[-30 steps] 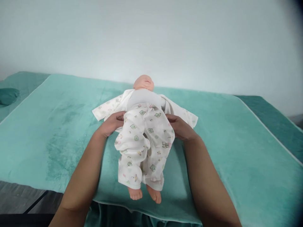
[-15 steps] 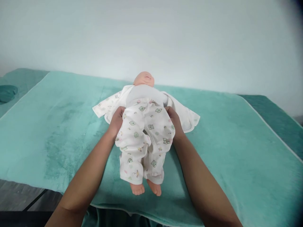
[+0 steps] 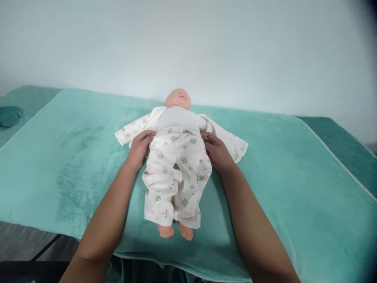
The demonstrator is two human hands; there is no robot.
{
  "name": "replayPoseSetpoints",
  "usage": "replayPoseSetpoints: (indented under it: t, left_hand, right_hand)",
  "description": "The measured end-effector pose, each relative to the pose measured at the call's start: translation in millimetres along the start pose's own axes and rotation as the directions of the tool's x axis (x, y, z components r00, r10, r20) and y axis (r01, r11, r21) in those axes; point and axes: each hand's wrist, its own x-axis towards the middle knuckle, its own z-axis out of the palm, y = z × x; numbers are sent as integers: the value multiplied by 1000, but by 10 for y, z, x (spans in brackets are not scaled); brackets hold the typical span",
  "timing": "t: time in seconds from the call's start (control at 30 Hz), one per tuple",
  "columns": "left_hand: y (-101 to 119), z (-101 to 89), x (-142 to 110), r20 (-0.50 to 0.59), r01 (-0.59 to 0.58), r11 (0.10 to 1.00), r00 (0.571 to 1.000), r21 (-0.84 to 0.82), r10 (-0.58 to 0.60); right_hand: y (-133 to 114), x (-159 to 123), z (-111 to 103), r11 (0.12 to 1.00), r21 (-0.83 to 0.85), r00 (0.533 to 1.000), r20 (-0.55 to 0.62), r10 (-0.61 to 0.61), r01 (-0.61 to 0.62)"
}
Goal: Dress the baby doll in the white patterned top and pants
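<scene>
A baby doll point(image 3: 177, 99) lies on its back on a teal blanket point(image 3: 73, 157), head away from me. It wears white printed trousers point(image 3: 175, 173); an open matching jacket point(image 3: 129, 131) spreads out under its plain white torso. My left hand point(image 3: 140, 148) grips the trousers' waistband at the doll's left-hand side, fingers curled into the cloth. My right hand point(image 3: 216, 151) grips the waistband on the other side in the same way. The doll's bare feet point(image 3: 175, 231) stick out of the trouser legs near the blanket's front edge.
The blanket covers a wide table set against a pale wall point(image 3: 206, 51). A darker teal cover point(image 3: 344, 145) shows at the right, and a dark teal cushion point(image 3: 10, 116) lies at the far left. The blanket's front edge point(image 3: 206, 273) runs just beyond the doll's feet.
Both hands have slid up the doll's sides from the hips to the waistband, drawing the trousers higher towards the torso. The doll's legs have shifted slightly away from me.
</scene>
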Motion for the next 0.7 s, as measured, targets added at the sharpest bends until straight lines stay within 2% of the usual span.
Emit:
replayPoseSetpoints:
  t: [0.07,0.13,0.2,0.27,0.33,0.43,0.53,0.6,0.7]
  left_hand:
    - [30,-23,0,38,-5,998,999,61,3]
    - [68,-30,-14,93,-33,995,995,92,24]
    - [100,-28,-28,129,-49,994,991,99,36]
    - [121,-24,-37,145,-47,994,989,103,32]
    - [133,-22,-44,170,-39,992,985,121,18]
    - [144,-31,-50,221,-44,983,975,177,4]
    - [141,-50,-41,272,-90,973,962,211,30]
    - [128,-59,-23,291,-186,959,949,215,119]
    - [99,-60,3,271,-363,903,915,232,298]
  right_hand:
    - [31,-16,-6,995,-86,998,-50,-49,45]
    - [61,-26,-1,963,-212,975,-111,-193,166]
    - [87,-26,-1,885,-354,919,-142,-369,301]
    - [104,-13,-12,810,-464,872,-143,-469,359]
    - [112,14,-28,804,-493,872,-163,-462,333]
    - [104,74,-39,882,-409,924,-188,-334,235]
    - [78,128,-24,934,-319,963,-152,-221,164]
    - [66,141,-10,941,-301,969,-136,-205,156]
    - [67,141,-2,939,-269,961,-119,-251,212]
